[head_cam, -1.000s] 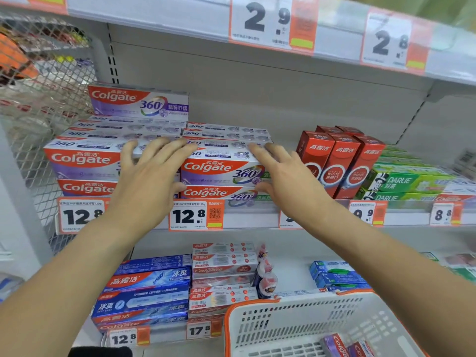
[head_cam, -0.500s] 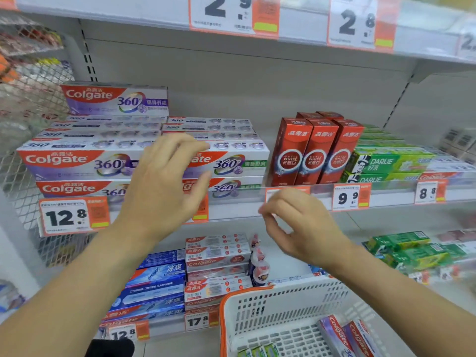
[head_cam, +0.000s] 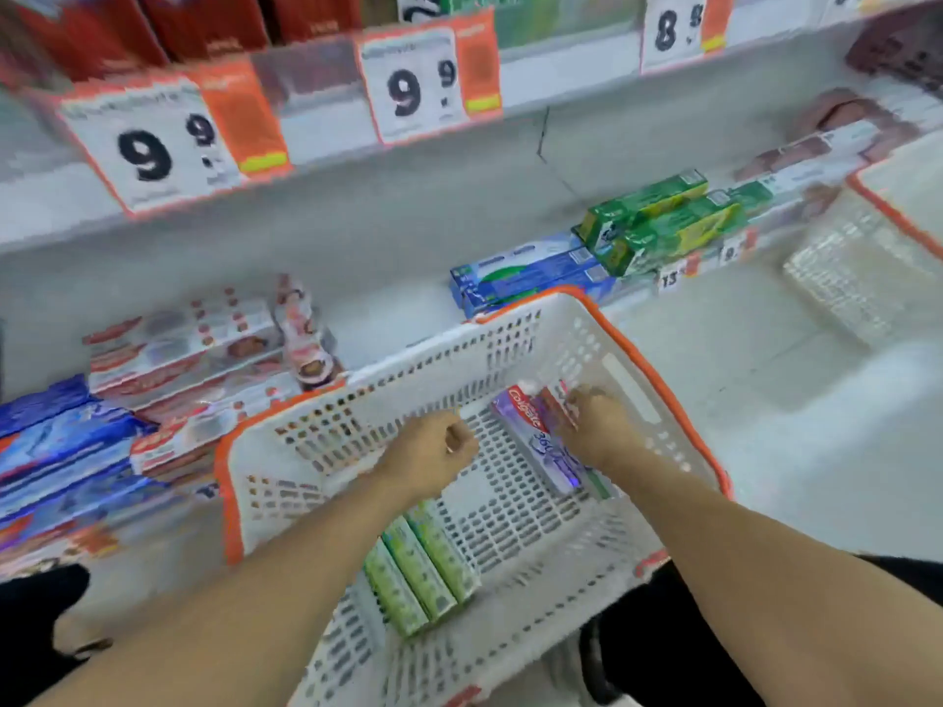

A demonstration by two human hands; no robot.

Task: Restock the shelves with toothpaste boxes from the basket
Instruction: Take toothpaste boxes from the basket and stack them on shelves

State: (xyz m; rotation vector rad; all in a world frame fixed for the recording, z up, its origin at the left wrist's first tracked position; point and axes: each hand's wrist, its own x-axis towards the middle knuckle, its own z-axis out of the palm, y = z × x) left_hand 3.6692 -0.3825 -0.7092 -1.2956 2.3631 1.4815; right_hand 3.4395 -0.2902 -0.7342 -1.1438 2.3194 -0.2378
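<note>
The white basket with an orange rim [head_cam: 225,482] sits below me, in front of the lower shelf. Inside it, a purple Colgate 360 box [head_cam: 537,441] lies on the right, with a second box beside it mostly hidden under my right hand [head_cam: 598,432]. That hand's fingers curl over the far ends of these boxes. My left hand [head_cam: 427,457] hovers over the basket's middle in a loose fist, holding nothing. Three green toothpaste boxes [head_cam: 419,571] lie side by side near the basket's front, partly under my left forearm. The view is blurred.
The lower shelf holds red-and-white Colgate boxes [head_cam: 178,349], blue boxes [head_cam: 61,451], blue-green boxes [head_cam: 525,273] and green boxes [head_cam: 663,222]. Price tags [head_cam: 153,145] line the shelf edge above. A second white basket [head_cam: 867,257] stands on the floor at right.
My view has dropped from the upper Colgate shelf to the basket. Both hands have come down from the shelf into the basket, the right onto the Colgate boxes.
</note>
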